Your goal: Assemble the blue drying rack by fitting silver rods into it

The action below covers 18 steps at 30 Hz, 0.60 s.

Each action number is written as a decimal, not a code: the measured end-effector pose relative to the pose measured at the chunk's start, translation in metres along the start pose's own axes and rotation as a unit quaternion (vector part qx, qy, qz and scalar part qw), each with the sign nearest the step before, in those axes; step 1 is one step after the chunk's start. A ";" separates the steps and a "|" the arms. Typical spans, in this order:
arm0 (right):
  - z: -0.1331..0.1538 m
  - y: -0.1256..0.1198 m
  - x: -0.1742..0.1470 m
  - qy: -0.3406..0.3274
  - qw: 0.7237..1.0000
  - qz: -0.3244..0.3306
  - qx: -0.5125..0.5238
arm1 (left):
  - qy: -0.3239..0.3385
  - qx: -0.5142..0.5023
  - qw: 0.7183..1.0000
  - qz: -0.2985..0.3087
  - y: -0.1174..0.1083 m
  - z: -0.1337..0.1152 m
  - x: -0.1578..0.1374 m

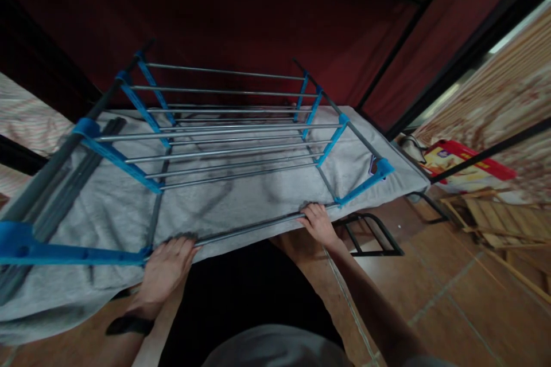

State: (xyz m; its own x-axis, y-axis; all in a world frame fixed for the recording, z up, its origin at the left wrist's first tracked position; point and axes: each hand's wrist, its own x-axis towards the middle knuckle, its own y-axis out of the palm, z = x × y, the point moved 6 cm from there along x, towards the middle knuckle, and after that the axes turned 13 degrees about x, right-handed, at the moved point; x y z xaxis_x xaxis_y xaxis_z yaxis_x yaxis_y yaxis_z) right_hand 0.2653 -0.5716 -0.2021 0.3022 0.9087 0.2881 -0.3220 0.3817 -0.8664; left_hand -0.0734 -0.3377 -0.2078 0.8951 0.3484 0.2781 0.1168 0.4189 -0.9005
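A rack of grey metal tubes and blue plastic brackets, resembling a shoe rack, lies on its side on a grey cloth-covered surface (262, 192). My left hand (167, 266) is wrapped round the left end of the nearest metal tube (249, 227), beside a long blue bracket (86, 255). Near the tube's other end, my right hand (318, 223) has its fingers curled over it, close to the right blue bracket (364, 184). Several more crossbars (241, 153) run between brackets farther back. Loose-looking dark grey tubes (81, 172) lie on the cloth at the left, partly behind the rack.
A dark red curtain (258, 23) hangs behind the rack, with black poles (404, 49) at the right. Below the surface's right side is a black metal frame (379, 235). A red and yellow box (469, 163) and wooden slatted furniture (503, 218) stand on the right.
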 end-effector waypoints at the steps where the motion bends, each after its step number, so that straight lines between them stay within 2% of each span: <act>1: 0.000 0.000 0.000 -0.001 1.000 0.001 -0.001 | 0.000 0.000 1.000 0.003 0.000 0.000 0.000; 10: -0.002 0.000 0.002 -0.016 1.000 0.015 -0.012 | -0.009 -0.009 1.000 0.025 0.001 0.003 0.001; 18: -0.001 -0.003 0.003 -0.018 1.000 0.014 -0.017 | 0.000 -0.019 1.000 -0.015 -0.005 0.001 0.002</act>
State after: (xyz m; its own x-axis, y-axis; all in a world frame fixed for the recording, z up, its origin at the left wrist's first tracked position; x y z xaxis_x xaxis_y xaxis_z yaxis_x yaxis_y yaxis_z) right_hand 0.2678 -0.5702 -0.1993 0.2601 0.9246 0.2783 -0.2980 0.3511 -0.8876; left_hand -0.0730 -0.3377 -0.2026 0.8906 0.3367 0.3058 0.1599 0.3976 -0.9035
